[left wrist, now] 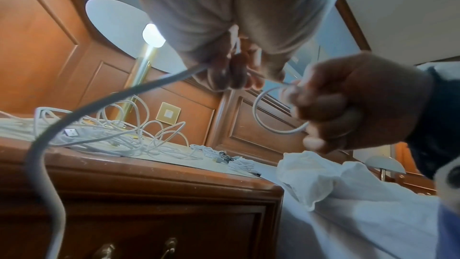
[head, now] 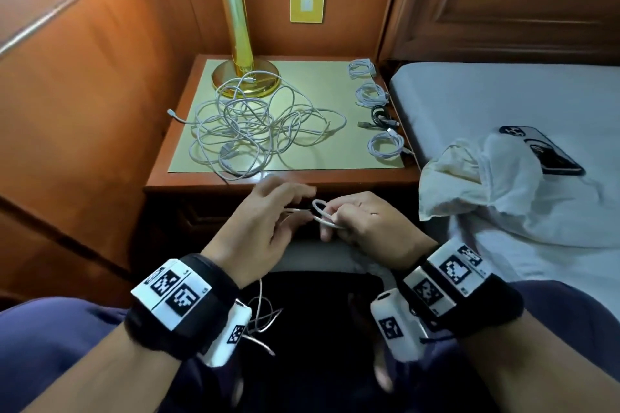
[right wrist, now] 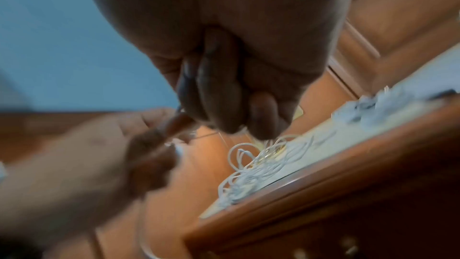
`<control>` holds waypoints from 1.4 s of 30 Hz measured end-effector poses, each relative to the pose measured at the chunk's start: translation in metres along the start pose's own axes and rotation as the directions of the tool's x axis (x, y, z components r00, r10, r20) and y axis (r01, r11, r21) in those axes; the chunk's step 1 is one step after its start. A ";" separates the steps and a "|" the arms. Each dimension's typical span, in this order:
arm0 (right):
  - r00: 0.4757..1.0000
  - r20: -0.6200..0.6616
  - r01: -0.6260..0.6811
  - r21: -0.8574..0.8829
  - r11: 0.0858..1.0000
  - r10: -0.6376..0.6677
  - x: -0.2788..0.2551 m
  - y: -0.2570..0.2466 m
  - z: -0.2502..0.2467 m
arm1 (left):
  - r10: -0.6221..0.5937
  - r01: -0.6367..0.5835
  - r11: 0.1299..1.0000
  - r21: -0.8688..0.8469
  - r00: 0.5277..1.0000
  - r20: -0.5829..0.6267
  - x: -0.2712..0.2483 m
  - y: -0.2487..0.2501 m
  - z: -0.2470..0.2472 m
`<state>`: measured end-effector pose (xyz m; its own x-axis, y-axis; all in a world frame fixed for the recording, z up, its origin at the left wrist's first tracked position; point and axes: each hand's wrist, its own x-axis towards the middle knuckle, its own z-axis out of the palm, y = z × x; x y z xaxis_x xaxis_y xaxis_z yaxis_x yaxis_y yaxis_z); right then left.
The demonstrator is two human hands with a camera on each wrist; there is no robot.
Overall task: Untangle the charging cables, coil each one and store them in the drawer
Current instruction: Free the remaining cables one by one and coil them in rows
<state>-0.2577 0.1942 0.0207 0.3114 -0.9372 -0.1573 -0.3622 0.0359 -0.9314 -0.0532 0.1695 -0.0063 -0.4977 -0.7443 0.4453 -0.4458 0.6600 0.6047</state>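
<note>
Both hands before the surface's front edge: right hand [head: 362,225] grips a small white cable [head: 323,215] loop, left hand [head: 265,228] pinches its trailing length.

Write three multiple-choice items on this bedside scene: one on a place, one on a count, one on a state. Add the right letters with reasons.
1. Where do the finished coiled cable bundles lie?
A. along the wooden nightstand's right edge
B. on the bed
C. round the lamp base

2. How many of those bundles are black?
A. none
B. one
C. three

3. What is the right hand doing?
A. resting flat
B. holding a small loop of white cable
C. pulling the drawer

Answers: 1 A, four bundles sit in a row beside the bed; 2 B, the third black bundle is the only dark one; 3 B, its fingers curl round the loop while the left hand feeds the cable.
</note>
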 end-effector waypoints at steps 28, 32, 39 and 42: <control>0.982 -0.117 -0.097 0.358 0.929 0.148 -0.003 0.001 -0.002 | -0.357 0.349 0.919 -0.186 0.934 -0.014 0.002 -0.003 0.005; 0.979 -0.195 -0.035 0.139 0.990 0.062 0.000 0.005 0.006 | -0.479 0.465 0.791 -0.398 0.875 0.070 0.005 0.006 0.004; 0.968 -0.154 -0.130 0.359 0.924 0.196 0.005 0.010 0.014 | -0.475 0.488 0.797 -0.356 0.870 0.129 0.003 0.005 0.004; 0.965 -0.177 -0.120 0.362 0.924 0.195 0.005 0.011 0.015 | -0.437 0.455 0.846 -0.279 0.890 0.127 0.001 0.006 0.004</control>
<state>-0.2468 0.1948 0.0052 0.0748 -0.9585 -0.2749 -0.0540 0.2714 -0.9609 -0.0595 0.1736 -0.0053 -0.3425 -0.9383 0.0482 -0.3958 0.1907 0.8983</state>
